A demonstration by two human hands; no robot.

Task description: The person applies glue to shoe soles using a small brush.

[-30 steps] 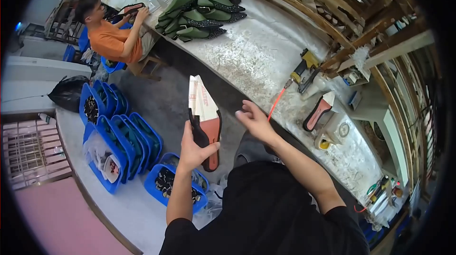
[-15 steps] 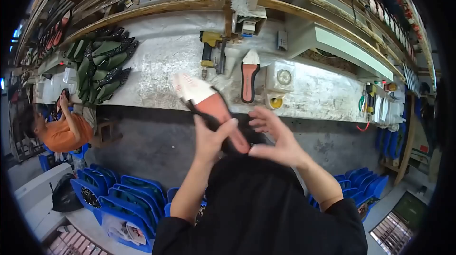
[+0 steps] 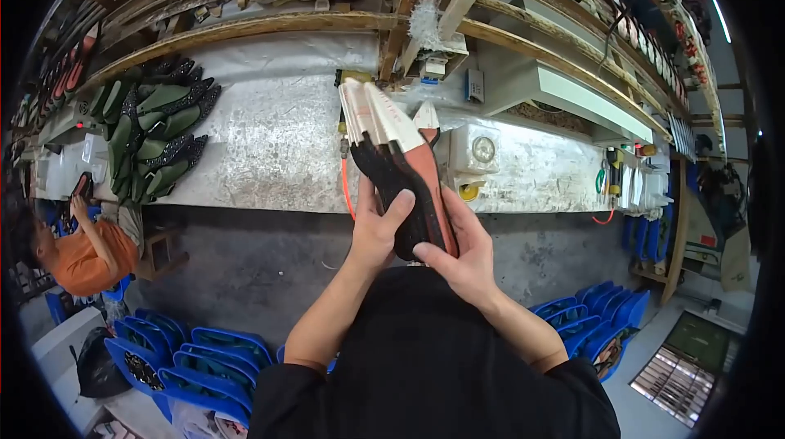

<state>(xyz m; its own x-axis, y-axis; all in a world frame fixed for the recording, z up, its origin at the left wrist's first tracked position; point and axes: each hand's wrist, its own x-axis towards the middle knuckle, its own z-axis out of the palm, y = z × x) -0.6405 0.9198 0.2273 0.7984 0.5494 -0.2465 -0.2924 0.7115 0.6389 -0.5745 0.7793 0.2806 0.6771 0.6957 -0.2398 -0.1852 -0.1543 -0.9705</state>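
Observation:
Both my hands are closed around a shoe in the making (image 3: 396, 173), held tilted above the front edge of the workbench. It has a black upper, a salmon-pink bottom and a white toe part pointing away from me. My left hand (image 3: 378, 230) grips the black side, thumb on top. My right hand (image 3: 466, 251) wraps the pink side and heel end, its thumb against the black upper. Behind it, the white toe of a second shoe piece (image 3: 426, 118) shows on the bench; the rest is hidden.
The whitish workbench (image 3: 270, 165) carries a pile of green and black shoe parts (image 3: 155, 124) at left and a white box with a round dial (image 3: 484, 149) at right. A person in an orange shirt (image 3: 98, 255) sits at left. Blue bins (image 3: 213, 365) stand behind me.
The shoe has turned so its black side shows and has come more upright. My right hand has closed on it. The view has shifted slightly, and an orange-red hose now shows.

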